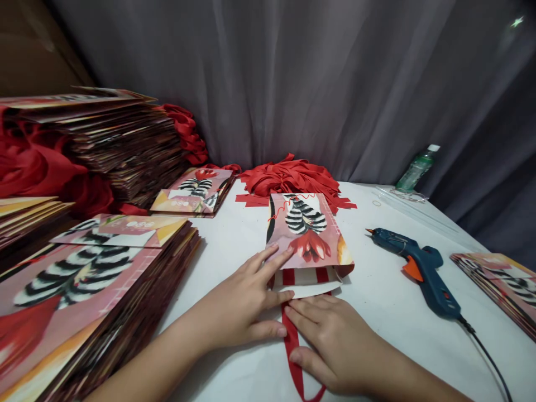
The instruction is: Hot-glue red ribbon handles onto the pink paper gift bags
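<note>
A small printed paper bag (309,234) with a zebra-striped and red flower design lies flat on the white table (377,301). A red ribbon handle (293,346) runs out from its near open end toward me. My left hand (247,301) lies flat with fingers spread, its fingertips pressing the bag's near left corner. My right hand (335,340) rests flat over the white inner flap and the ribbon, fingers stretched out. Neither hand grips anything.
A blue glue gun (419,268) with its cord lies to the right. A pile of red ribbons (293,177) sits behind the bag. Tall stacks of printed bags (84,279) fill the left; another stack (502,285) lies right. A green bottle (416,167) stands by the grey curtain.
</note>
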Motion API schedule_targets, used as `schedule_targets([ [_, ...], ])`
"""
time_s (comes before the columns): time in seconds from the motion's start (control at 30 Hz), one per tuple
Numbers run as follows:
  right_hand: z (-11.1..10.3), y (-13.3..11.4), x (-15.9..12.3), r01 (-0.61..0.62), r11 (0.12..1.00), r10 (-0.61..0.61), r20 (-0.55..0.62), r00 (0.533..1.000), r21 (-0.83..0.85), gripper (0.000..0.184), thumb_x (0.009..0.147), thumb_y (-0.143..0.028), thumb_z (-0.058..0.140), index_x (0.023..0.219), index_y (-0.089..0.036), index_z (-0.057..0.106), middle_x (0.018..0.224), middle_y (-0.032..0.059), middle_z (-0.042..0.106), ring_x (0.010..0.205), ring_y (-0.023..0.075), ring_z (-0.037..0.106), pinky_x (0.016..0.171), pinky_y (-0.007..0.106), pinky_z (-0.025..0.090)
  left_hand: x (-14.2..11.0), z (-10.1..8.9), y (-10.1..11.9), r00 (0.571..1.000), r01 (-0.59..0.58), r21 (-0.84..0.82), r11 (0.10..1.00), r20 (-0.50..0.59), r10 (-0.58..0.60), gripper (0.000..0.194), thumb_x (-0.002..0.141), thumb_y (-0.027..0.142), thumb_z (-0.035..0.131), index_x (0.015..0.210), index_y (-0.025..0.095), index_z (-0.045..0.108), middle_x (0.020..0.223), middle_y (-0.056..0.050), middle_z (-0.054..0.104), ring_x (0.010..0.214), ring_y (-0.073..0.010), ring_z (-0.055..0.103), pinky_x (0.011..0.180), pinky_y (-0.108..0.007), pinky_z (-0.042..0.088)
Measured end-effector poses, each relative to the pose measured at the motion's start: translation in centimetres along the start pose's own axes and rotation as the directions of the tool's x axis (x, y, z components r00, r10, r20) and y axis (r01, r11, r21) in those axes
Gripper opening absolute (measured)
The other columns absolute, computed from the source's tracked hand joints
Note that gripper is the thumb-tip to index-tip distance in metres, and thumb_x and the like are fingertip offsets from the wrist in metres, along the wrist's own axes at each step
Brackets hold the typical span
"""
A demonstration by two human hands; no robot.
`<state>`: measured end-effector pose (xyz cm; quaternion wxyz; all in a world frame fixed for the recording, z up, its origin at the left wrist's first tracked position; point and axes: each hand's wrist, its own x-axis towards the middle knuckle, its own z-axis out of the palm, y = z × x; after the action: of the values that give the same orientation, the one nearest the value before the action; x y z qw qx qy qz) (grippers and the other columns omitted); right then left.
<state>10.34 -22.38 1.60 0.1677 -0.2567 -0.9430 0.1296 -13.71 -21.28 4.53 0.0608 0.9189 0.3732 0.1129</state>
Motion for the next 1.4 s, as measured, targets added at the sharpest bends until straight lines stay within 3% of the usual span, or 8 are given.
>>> schedule_targets([
  [0.13, 0.2, 0.1, 0.2, -0.058, 0.998, 0.055, 0.087, 0.995, 0.031, 0.051, 0.097, -0.050, 0.042, 0.127, -0.016, 0.064, 0.125, 0.0075, 0.068, 0.111, 0.0280, 0.064, 0.097, 0.040, 0.047, -0.1, 0.1, -0.1, 1.000, 0.005, -0.027, 1.000, -0.007, -0.005, 0.050, 0.082, 0.057, 0.063, 0.125, 0.031, 0.066, 0.165, -0.006, 0.007, 0.144, -0.0466, 0.021, 0.110, -0.059, 0.036],
  [0.33, -0.8, 0.3, -0.5, -0.073, 0.996, 0.069, 0.071, 0.995, 0.050, 0.047, 0.097, -0.047, 0.043, 0.127, -0.016, 0.063, 0.126, 0.0081, 0.068, 0.112, 0.0273, 0.063, 0.097, 0.040, 0.048, 0.2, -0.6, 0.4, 0.999, 0.033, -0.026, 0.999, 0.033, -0.032, 0.051, 0.082, 0.056, 0.065, 0.125, 0.031, 0.066, 0.164, -0.006, 0.009, 0.144, -0.0464, 0.020, 0.109, -0.060, 0.037],
  [0.47, -2.0, 1.4, -2.1, -0.297, 0.955, 0.296, -0.022, 0.955, -0.018, 0.036, 0.099, -0.032, 0.039, 0.099, -0.020, 0.073, 0.100, 0.0059, 0.076, 0.088, 0.0232, 0.070, 0.079, 0.037, 0.053, 0.3, -1.3, 0.6, 0.998, 0.036, -0.030, 0.999, 0.057, -0.035, 0.049, 0.082, 0.053, 0.066, 0.125, 0.030, 0.066, 0.164, -0.008, 0.010, 0.144, -0.0480, 0.021, 0.108, -0.062, 0.038],
  [0.53, -1.9, 2.1, -3.0, -0.338, 0.939, 0.333, -0.068, 0.940, -0.067, 0.034, 0.098, -0.028, 0.040, 0.104, -0.019, 0.073, 0.104, 0.0066, 0.075, 0.092, 0.0244, 0.070, 0.081, 0.038, 0.054, 0.3, -1.3, 0.6, 0.998, 0.027, -0.026, 0.999, 0.051, -0.026, 0.049, 0.082, 0.051, 0.068, 0.126, 0.031, 0.065, 0.164, -0.007, 0.009, 0.144, -0.0475, 0.021, 0.109, -0.061, 0.036],
  [0.73, -0.9, 2.6, -3.5, -0.342, 0.934, 0.338, -0.060, 0.939, -0.103, 0.034, 0.097, -0.027, 0.042, 0.113, -0.020, 0.072, 0.115, 0.0051, 0.073, 0.103, 0.0257, 0.069, 0.086, 0.040, 0.054, 0.2, -1.3, 0.5, 0.995, 0.045, 0.007, 0.999, 0.088, -0.045, 0.049, 0.085, 0.057, 0.059, 0.129, 0.034, 0.063, 0.165, -0.005, 0.002, 0.145, -0.0482, 0.017, 0.107, -0.063, 0.039],
  [0.9, -0.6, 2.4, -2.9, -0.348, 0.932, 0.339, -0.091, 0.936, -0.107, 0.034, 0.098, -0.024, 0.041, 0.109, -0.022, 0.073, 0.111, 0.0029, 0.074, 0.098, 0.0228, 0.070, 0.083, 0.037, 0.052, -0.1, -1.4, 0.4, 0.996, 0.038, 0.021, 0.999, 0.076, -0.039, 0.047, 0.084, 0.052, 0.063, 0.128, 0.034, 0.063, 0.165, -0.004, 0.002, 0.144, -0.0481, 0.020, 0.106, -0.062, 0.041],
  [1.13, 0.8, 2.6, -2.6, -0.299, 0.935, 0.239, -0.284, 0.929, -0.191, 0.026, 0.092, -0.020, 0.048, 0.095, -0.022, 0.074, 0.098, 0.0029, 0.077, 0.082, 0.0209, 0.072, 0.072, 0.032, 0.048, -0.7, -0.9, -0.4, 0.999, 0.014, 0.028, 0.999, 0.034, -0.015, 0.053, 0.083, 0.052, 0.064, 0.133, 0.036, 0.059, 0.165, -0.001, 0.000, 0.145, -0.0465, 0.017, 0.107, -0.059, 0.042],
  [1.4, 0.5, 2.6, -2.6, -0.283, 0.941, 0.221, -0.296, 0.929, -0.186, 0.037, 0.099, -0.022, 0.037, 0.095, -0.023, 0.073, 0.094, 0.0024, 0.077, 0.081, 0.0171, 0.071, 0.071, 0.028, 0.048, -0.4, -0.9, 0.2, 0.998, 0.066, 0.049, 0.997, 0.003, -0.066, 0.049, 0.083, 0.057, 0.062, 0.128, 0.038, 0.062, 0.165, -0.002, 0.006, 0.144, -0.0462, 0.022, 0.105, -0.060, 0.043],
])
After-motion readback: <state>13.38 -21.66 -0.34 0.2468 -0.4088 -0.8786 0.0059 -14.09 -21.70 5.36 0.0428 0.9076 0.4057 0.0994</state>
